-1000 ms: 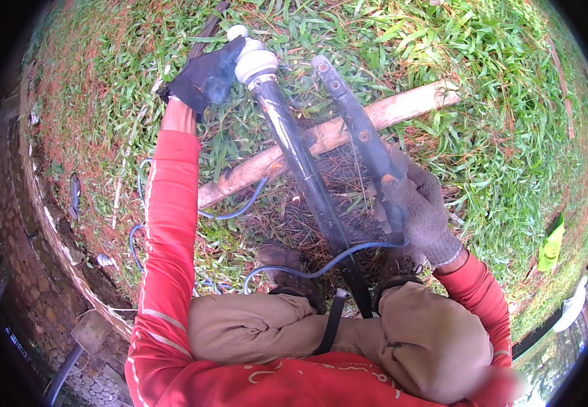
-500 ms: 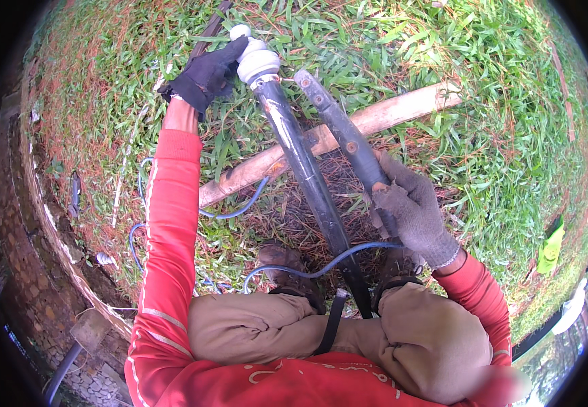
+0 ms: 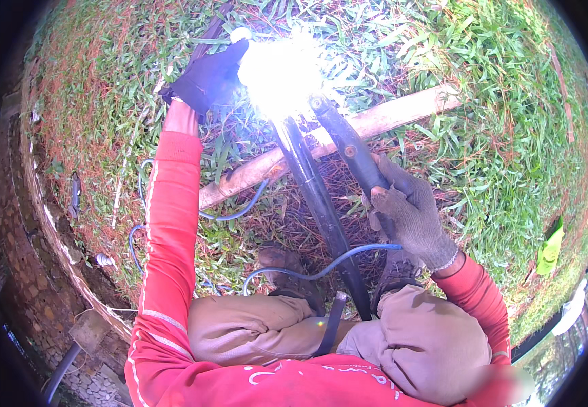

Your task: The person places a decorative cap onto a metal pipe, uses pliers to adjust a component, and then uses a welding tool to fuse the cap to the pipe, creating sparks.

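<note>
My left hand (image 3: pixel 206 76), in a black glove, grips the side of a rounded white finial (image 3: pixel 241 34) at the far end of a black metal pole (image 3: pixel 314 197). Most of the finial is lost in a white-blue welding glare (image 3: pixel 284 74). In a grey knit glove, my right hand (image 3: pixel 413 210) is wrapped around a dark welding electrode holder (image 3: pixel 351 150). Its tip points at the pole's far end, where the arc burns; the rod itself is hidden by the light. The pole's near end lies between my boots.
A wooden plank (image 3: pixel 402 115) lies crosswise under the pole on the grass. A blue cable (image 3: pixel 314 274) loops over the pole's near part and along the left. A stone-paved edge (image 3: pixel 36 271) runs down the left; a yellow-green item (image 3: pixel 550 249) lies far right.
A bright arc has flared at the finial's joint with the pole. The electrode holder has moved slightly nearer to the pole. My left hand has stayed almost still.
</note>
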Demonstrator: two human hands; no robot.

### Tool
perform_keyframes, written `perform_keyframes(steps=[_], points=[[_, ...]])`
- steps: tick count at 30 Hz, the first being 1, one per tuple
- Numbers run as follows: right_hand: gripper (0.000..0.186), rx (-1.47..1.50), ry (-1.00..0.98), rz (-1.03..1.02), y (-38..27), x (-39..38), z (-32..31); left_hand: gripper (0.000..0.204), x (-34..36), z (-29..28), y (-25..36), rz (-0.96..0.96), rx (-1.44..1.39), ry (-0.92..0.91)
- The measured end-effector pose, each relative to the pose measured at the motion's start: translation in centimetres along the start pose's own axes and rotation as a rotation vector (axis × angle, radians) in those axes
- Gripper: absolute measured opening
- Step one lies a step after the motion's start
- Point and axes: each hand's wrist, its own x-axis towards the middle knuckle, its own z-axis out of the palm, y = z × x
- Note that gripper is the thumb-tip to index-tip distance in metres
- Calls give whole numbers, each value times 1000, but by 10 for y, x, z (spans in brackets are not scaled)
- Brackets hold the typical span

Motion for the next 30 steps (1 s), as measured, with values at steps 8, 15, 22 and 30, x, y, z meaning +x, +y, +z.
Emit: perform_keyframes(steps=[8,15,22,30], points=[[65,-16,-22,12,-2,2,1,47,28,-15,-18,-168,329,252],[65,-46,0,26,-7,7,1,47,26,-12,-19,-108,415,260],[66,6,39,-64,-2,2,-7,47,14,23,-1,-194,416,323],[65,-28,15,-36,2,2,-5,44,15,6,-8,-106,372,256]])
